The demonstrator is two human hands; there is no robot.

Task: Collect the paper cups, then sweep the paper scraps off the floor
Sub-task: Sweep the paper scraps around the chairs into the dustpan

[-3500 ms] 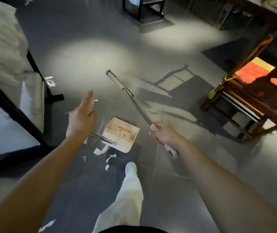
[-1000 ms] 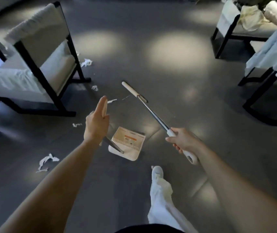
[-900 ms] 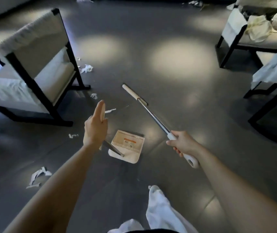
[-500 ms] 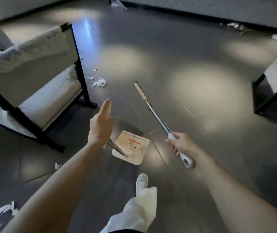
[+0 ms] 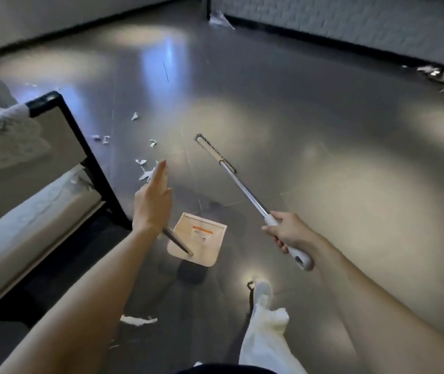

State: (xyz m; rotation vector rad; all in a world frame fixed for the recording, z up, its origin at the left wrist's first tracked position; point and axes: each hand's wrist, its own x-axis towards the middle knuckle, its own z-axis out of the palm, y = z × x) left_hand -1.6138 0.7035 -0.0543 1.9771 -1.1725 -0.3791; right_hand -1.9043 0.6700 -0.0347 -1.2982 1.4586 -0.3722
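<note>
At six o'clock your white-trousered leg and shoe [image 5: 263, 290] step forward over the dark floor [image 5: 323, 117], and one flat paper scrap [image 5: 137, 320] lies just at seven o'clock of it, beside your left forearm.

Your left hand [image 5: 152, 205] carries the dustpan [image 5: 198, 242]: its metal handle runs up under the palm, though the forefinger points straight out and you cannot see how the other fingers close on it. The pan hangs tilted, and no scraps show in it. Your right hand [image 5: 285, 232] is clenched around the white grip of the broom [image 5: 242, 188], whose brush head [image 5: 214, 151] is raised off the floor toward twelve o'clock.

No paper cups are in view, so judge the collecting step finished or out of frame; the sweeping step is the one in hand, and you look to be between piles.

The nearest cluster of paper scraps [image 5: 145, 168] sits at eleven o'clock, just beyond your left fingertip and near the black leg of the chair [image 5: 91, 163]. Smaller bits [image 5: 134, 116] trail farther out along the same line. More litter [image 5: 219, 20] lies by the far wall at twelve, and another heap [image 5: 436, 75] at two o'clock.

Your next move calls for lowering the brush beyond the eleven o'clock cluster, setting the pan lip flat on the floor, and drawing the bits toward it; watch that the chair leg does not trap pieces.
</note>
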